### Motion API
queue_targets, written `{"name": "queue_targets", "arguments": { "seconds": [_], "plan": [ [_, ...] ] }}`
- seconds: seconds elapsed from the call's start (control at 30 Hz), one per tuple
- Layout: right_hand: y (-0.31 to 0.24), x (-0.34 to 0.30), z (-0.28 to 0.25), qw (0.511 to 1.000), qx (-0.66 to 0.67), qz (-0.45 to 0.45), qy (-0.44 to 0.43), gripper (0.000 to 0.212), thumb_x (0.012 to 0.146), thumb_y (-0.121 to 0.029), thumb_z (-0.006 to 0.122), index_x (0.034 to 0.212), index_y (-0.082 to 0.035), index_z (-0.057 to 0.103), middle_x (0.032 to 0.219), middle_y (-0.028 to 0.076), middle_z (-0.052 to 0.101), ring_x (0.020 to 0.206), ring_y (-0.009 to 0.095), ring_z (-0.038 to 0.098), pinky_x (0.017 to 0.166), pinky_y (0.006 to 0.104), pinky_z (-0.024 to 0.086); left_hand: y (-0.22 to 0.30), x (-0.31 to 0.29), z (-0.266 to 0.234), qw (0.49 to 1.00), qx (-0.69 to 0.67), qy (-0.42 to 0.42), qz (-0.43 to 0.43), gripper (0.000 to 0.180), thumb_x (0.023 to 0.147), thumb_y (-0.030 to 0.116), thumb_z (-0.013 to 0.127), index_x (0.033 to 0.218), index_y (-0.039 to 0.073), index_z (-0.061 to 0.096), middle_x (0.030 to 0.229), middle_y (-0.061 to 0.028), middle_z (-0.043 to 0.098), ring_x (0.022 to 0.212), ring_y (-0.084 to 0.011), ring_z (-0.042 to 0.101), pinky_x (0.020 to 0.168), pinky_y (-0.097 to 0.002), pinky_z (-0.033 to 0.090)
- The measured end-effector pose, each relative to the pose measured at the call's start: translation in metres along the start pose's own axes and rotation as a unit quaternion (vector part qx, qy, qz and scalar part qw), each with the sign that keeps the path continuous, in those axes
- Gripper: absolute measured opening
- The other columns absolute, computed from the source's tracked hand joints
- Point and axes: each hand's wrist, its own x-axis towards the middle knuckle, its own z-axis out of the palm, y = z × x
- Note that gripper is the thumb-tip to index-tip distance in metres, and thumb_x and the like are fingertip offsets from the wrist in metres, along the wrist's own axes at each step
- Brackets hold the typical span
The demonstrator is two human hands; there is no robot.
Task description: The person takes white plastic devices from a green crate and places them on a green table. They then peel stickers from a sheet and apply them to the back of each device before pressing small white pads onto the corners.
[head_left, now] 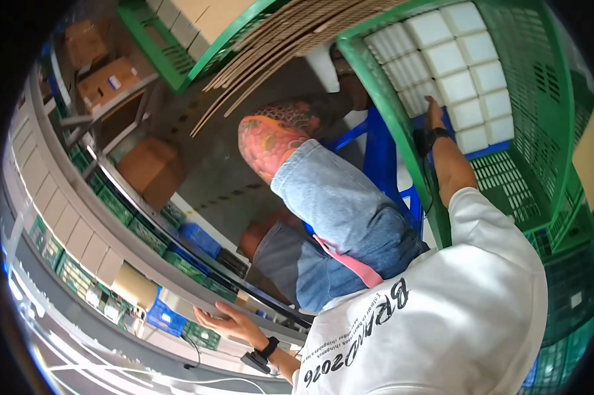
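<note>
Deep inside the green crate (547, 99), at its blue-lined inner edge, the right hand (434, 110) reaches up to a packed block of white boxes (455, 72), fingertips touching the box row nearest the crate's lower wall. Boxes lie straight ahead of the fingers, up and away along the forearm's line; rows run w/ their long axis across the crate, corner to corner. Right hand is far nearer than the left. Fingers look extended and close together, not clamped on anything; grip detail too small to tell more. Boxes are small, squarish, white, glossy-wrapped, set tight in a grid approx. four rows deep. Left hand (226, 320) rests open, fingers spread, on the grey shelf edge (146, 263) well apart from the crate. Black wrist bands on both arms. Flat cardboard sheets (277, 46) lean beside the crate's rim.
</note>
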Motion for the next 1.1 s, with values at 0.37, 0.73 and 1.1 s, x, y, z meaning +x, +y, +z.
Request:
{"name": "queue_targets", "arguments": {
  "seconds": [0.37,0.73,1.1],
  "plan": [
    [-0.055,-0.006,-0.035,0.989,-0.071,0.029,-0.127,0.036,0.084,-0.041,0.074,0.089,-0.006,0.064,0.076,0.007,0.055,0.064,0.02,0.053,0.056,0.0345,0.045,0.019,-0.004,0.001,0.999,-0.038,0.014,-0.017,0.048,0.102,0.017,0.056,0.145,-0.001,0.044,0.142,-0.023,0.047,0.13,-0.0387,0.047,0.108,-0.0488,0.039],
    [-0.121,-0.023,-0.063,0.987,-0.104,-0.064,-0.107,0.03,0.091,-0.037,0.065,0.096,-0.008,0.058,0.078,0.008,0.061,0.072,0.018,0.062,0.061,0.0337,0.052,0.021,-0.009,-0.002,0.995,-0.098,0.003,0.021,0.053,0.096,0.015,0.065,0.143,-0.002,0.046,0.148,-0.0247,0.044,0.134,-0.0422,0.045,0.108,-0.0506,0.039],
    [-0.068,-0.007,-0.026,0.971,-0.158,0.076,-0.16,0.065,0.094,-0.053,0.057,0.134,-0.002,0.057,0.12,0.015,0.068,0.107,0.031,0.063,0.092,0.0421,0.05,0.024,-0.002,-0.003,1.0,-0.024,-0.013,0.015,0.059,0.094,0.018,0.069,0.143,0.0,0.043,0.144,-0.0227,0.047,0.13,-0.0402,0.047,0.107,-0.0522,0.038]
  ]
}}
